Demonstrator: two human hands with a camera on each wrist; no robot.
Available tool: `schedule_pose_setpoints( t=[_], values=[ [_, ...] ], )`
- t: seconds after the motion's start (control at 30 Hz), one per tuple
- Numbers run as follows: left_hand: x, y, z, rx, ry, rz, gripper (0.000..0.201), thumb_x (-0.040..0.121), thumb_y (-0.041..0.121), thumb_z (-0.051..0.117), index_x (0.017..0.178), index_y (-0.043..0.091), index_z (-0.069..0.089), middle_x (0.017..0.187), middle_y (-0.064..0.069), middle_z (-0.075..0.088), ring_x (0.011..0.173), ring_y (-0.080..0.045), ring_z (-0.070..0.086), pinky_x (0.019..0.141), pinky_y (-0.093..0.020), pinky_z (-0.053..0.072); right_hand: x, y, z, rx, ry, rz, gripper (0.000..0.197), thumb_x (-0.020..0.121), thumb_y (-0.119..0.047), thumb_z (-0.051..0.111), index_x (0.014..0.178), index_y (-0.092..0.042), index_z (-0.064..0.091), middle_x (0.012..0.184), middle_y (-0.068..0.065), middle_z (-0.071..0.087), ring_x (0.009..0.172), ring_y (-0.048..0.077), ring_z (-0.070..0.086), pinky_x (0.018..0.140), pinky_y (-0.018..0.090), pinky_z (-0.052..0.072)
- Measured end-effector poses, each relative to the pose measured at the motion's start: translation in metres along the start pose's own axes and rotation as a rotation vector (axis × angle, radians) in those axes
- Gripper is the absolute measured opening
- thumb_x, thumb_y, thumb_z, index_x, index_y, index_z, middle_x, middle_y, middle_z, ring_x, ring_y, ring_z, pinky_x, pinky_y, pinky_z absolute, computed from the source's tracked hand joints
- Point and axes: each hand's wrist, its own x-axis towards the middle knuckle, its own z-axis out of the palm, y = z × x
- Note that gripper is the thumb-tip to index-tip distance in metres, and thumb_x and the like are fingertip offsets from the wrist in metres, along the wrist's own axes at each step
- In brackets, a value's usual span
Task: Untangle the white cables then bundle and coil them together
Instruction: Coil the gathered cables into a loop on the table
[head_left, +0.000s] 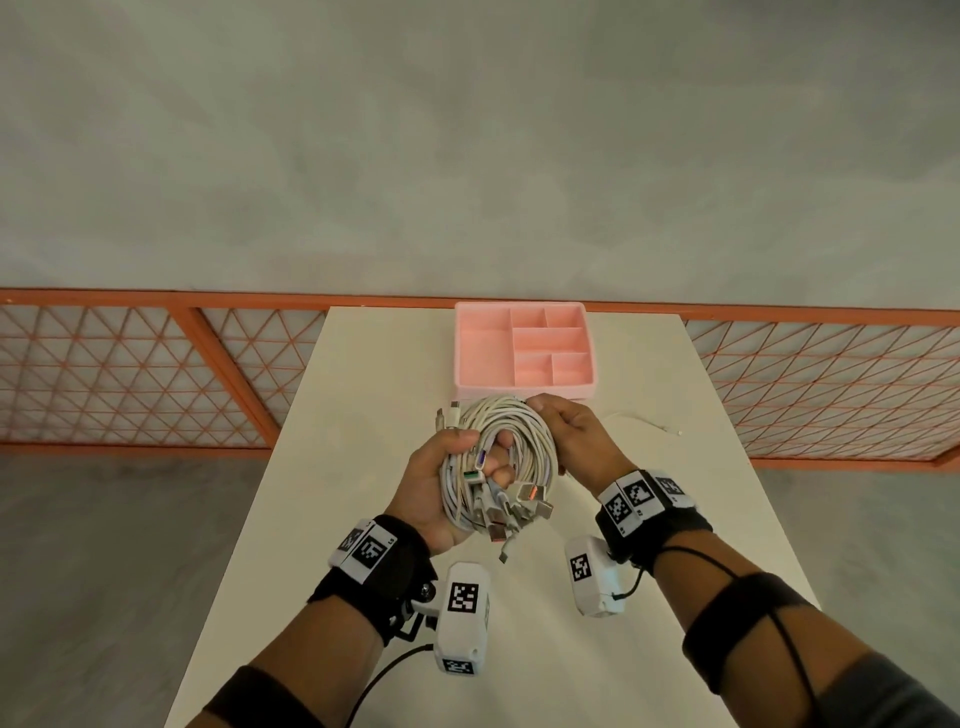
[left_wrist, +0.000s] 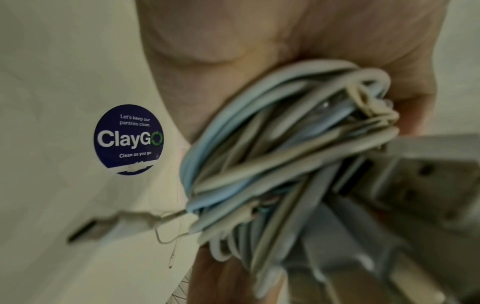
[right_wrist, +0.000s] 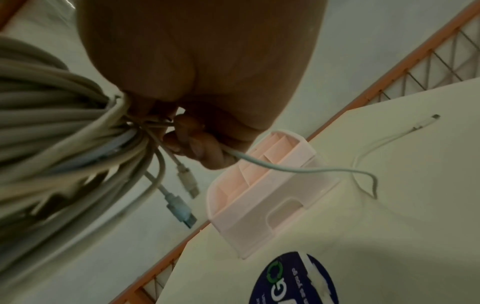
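A coil of several white cables (head_left: 498, 447) is held above the white table (head_left: 353, 395). My left hand (head_left: 457, 483) grips the coil's near side, where several USB plugs (head_left: 514, 506) stick out; the same strands fill the left wrist view as the cable bundle (left_wrist: 280, 164). My right hand (head_left: 566, 431) holds the coil's far right side. In the right wrist view its fingers (right_wrist: 187, 142) pinch one thin loose cable (right_wrist: 298, 168) that trails to the table, beside the coil (right_wrist: 64, 127). Two plugs (right_wrist: 179, 207) dangle below.
A pink divided tray (head_left: 523, 348) sits at the table's far end, just beyond the hands. The loose cable's end (head_left: 654, 423) lies on the table right of the tray. A blue round sticker (left_wrist: 128, 139) is on the tabletop. An orange mesh railing (head_left: 130, 364) runs behind.
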Motion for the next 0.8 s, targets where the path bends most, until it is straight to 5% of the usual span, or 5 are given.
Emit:
schedule_pose_setpoints(
  t=[0.23, 0.43, 0.53, 0.63, 0.8],
  values=[
    [0.002, 0.011, 0.001, -0.103, 0.023, 0.088, 0.046, 0.068, 0.027, 0.079, 0.100, 0.001, 0.060, 0.065, 0.000, 0.058, 0.063, -0.015, 0.058, 0.072, -0.030, 0.048, -0.013, 0.024, 0.010, -0.003, -0.011, 0.097, 0.040, 0.106, -0.023, 0.039, 0.092, 0.012, 0.054, 0.051, 0.004, 0.040, 0.046, 0.016, 0.033, 0.046, 0.027, 0.030],
    [0.006, 0.008, 0.001, -0.127, 0.153, 0.126, 0.046, 0.058, 0.021, 0.086, 0.095, 0.003, 0.064, 0.064, -0.002, 0.060, 0.064, -0.016, 0.061, 0.076, -0.032, 0.053, -0.024, 0.024, 0.030, -0.103, 0.006, 0.019, 0.027, 0.105, -0.009, 0.038, 0.093, -0.017, 0.061, 0.054, -0.020, 0.061, 0.051, -0.005, 0.054, 0.054, 0.008, 0.039],
    [0.008, 0.006, 0.008, -0.125, 0.240, 0.202, 0.025, 0.069, 0.020, 0.075, 0.087, 0.005, 0.067, 0.068, -0.006, 0.066, 0.069, -0.022, 0.066, 0.084, -0.038, 0.052, -0.029, 0.039, 0.034, -0.411, -0.056, -0.035, 0.026, 0.103, -0.022, 0.040, 0.083, -0.029, 0.056, 0.070, -0.016, 0.061, 0.065, 0.002, 0.055, 0.067, 0.025, 0.042],
    [0.012, 0.011, 0.008, -0.042, 0.389, 0.278, 0.015, 0.081, 0.019, 0.060, 0.079, 0.008, 0.069, 0.082, -0.014, 0.070, 0.079, -0.030, 0.071, 0.085, -0.043, 0.051, -0.040, 0.051, 0.038, -0.603, -0.145, -0.075, 0.021, 0.104, -0.022, 0.039, 0.092, -0.016, 0.056, 0.078, -0.002, 0.061, 0.072, 0.021, 0.054, 0.069, 0.035, 0.044],
    [0.022, 0.006, -0.016, 0.173, 0.758, 0.394, 0.016, 0.073, 0.020, 0.072, 0.081, 0.006, 0.068, 0.085, -0.018, 0.063, 0.081, -0.033, 0.065, 0.075, -0.043, 0.053, -0.055, 0.034, 0.045, -0.855, -0.304, -0.140, 0.029, 0.104, -0.034, 0.037, 0.099, -0.013, 0.057, 0.089, 0.005, 0.065, 0.077, 0.024, 0.058, 0.066, 0.036, 0.045]
  ],
)
